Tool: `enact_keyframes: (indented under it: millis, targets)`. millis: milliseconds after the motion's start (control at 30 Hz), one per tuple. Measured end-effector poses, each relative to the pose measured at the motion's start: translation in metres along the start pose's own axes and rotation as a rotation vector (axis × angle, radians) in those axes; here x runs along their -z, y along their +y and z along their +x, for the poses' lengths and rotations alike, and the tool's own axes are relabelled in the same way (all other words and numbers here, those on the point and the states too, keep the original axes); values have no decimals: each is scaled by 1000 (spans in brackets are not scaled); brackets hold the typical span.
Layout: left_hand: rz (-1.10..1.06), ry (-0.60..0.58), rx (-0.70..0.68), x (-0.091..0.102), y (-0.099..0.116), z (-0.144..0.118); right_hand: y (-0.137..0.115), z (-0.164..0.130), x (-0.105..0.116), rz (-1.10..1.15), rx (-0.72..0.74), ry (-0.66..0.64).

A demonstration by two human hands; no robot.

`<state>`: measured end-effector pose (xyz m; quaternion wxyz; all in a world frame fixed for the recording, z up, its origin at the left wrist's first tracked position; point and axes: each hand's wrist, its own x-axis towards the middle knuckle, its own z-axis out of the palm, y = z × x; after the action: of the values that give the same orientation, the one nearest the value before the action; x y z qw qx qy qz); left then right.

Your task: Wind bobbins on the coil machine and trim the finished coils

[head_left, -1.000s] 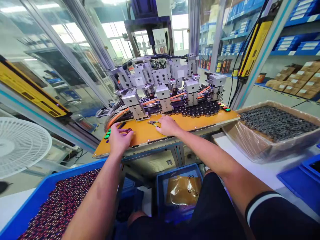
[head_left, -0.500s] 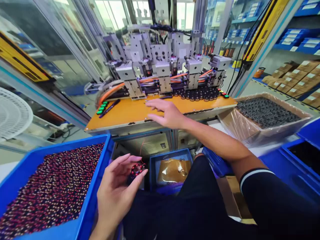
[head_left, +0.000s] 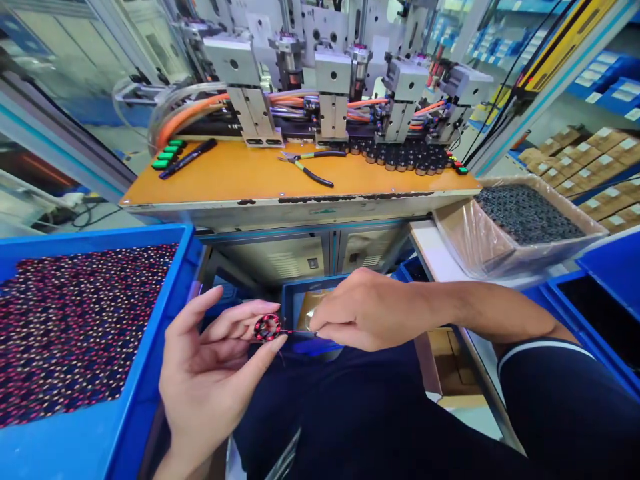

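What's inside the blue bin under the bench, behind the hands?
The small blue bin shows a bit of yellowish plastic bag; the right hand and the coil in the left hand cover the rest.

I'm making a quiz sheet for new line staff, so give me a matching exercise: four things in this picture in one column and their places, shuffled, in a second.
Things:
1. small coil
2. pliers
3. black marker
4. cardboard box of dark parts

Places:
A. left part of the orange worktop, beside green buttons
B. pinched in the left hand, its wire held by the right hand
C. right of the worktop, lined with plastic
D. middle of the worktop, before the machine

Pairs: 1-B, 2-D, 3-A, 4-C
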<state>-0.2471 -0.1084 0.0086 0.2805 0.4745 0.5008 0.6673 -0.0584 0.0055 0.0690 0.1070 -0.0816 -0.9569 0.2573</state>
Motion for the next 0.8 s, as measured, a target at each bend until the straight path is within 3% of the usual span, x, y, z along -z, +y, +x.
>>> enact_keyframes:
  millis: [133, 200, 300, 400, 500, 633, 800]
  targets:
    - [-46, 7, 25, 6, -9, 1, 1, -10, -10, 321, 60, 54]
    - [-59, -12, 39, 8, -11, 1, 3, -13, -14, 429, 46, 14]
    - [-41, -42, 10, 7, -9, -2, 9, -13, -20, 660, -123, -34]
    - [6, -84, -53, 3, -5, -6, 13, -4, -29, 955, -379, 126]
    - [44, -147, -100, 0, -3, -12, 12, 7, -42, 1162, -514, 251]
    - [98, -178, -146, 1, -5, -17, 5, 17, -59, 1338, -496, 283]
    - [117, -187, -187, 7, -6, -18, 1, 20, -65, 1387, -435, 298]
